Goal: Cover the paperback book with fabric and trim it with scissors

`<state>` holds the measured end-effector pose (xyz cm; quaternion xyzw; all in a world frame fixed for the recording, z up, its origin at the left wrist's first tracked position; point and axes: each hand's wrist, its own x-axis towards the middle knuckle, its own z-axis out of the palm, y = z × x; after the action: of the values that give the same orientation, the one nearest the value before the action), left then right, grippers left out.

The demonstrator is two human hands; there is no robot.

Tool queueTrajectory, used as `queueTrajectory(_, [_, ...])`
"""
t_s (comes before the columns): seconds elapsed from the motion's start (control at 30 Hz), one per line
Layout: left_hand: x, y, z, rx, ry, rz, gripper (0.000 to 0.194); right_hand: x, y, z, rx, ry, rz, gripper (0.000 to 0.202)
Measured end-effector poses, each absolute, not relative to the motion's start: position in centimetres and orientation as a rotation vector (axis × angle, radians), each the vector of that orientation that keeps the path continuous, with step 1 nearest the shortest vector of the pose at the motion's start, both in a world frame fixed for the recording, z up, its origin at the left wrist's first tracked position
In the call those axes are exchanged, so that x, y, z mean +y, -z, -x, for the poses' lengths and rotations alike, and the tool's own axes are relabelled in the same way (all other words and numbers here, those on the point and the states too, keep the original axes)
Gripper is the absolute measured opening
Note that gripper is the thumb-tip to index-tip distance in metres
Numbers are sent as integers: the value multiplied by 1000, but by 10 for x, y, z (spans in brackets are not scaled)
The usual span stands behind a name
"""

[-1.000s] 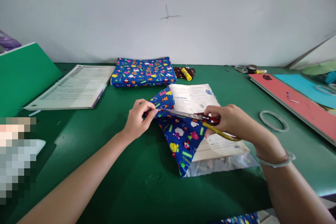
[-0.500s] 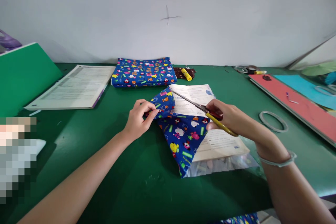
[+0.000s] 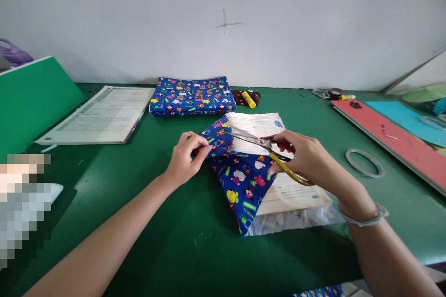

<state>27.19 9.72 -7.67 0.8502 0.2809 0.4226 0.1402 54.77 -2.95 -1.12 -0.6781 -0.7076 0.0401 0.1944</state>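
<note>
My right hand (image 3: 301, 153) grips a pair of scissors (image 3: 256, 140) with yellow-and-dark handles, its blades parted and pointing left. The blade tips reach the edge of a blue cartoon-print cloth (image 3: 240, 178). Between thumb and fingers, my left hand (image 3: 190, 153) pinches the cloth's upper left part. One corner of the cloth is folded over an open printed book (image 3: 292, 195), and its point hangs toward me. Below the book's front edge shows a clear plastic strip (image 3: 296, 220).
Behind lies a bundle in the same blue print (image 3: 193, 96), beside a yellow glue stick (image 3: 248, 100). At left are a printed booklet (image 3: 97, 116) and a green board (image 3: 38, 97). A clear tape ring (image 3: 364, 163) and a red folder (image 3: 393, 141) lie right.
The scissors have tilted and their blades have opened wider, with the tips now lower along the cloth's edge. My left hand keeps its pinch in nearly the same place.
</note>
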Motion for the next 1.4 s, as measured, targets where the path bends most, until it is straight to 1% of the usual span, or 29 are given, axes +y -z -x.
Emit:
queueTrajectory(0.17, [97,77,-272,822,-1216,-2464,14,-36,7,-540,-2034,-105,1935,59])
queueTrajectory(0.33, [96,76,-272,816,-1206,-2458,14,-38,6,-528,-2118,-43,1983,50])
queueTrajectory(0.87, [98,77,-272,807,-1212,-2462,14,-38,8,-526,-2170,36,1943,36])
queueTrajectory(1.07, [97,76,-272,812,-1219,-2456,15,-39,8,-526,-2176,86,1971,37])
queueTrajectory(1.23, [98,76,-272,802,-1219,-2455,13,-39,9,-527,-2175,62,1982,38])
queueTrajectory(1.4, [97,75,-273,834,-1206,-2447,17,-38,13,-529,-2176,61,1999,37])
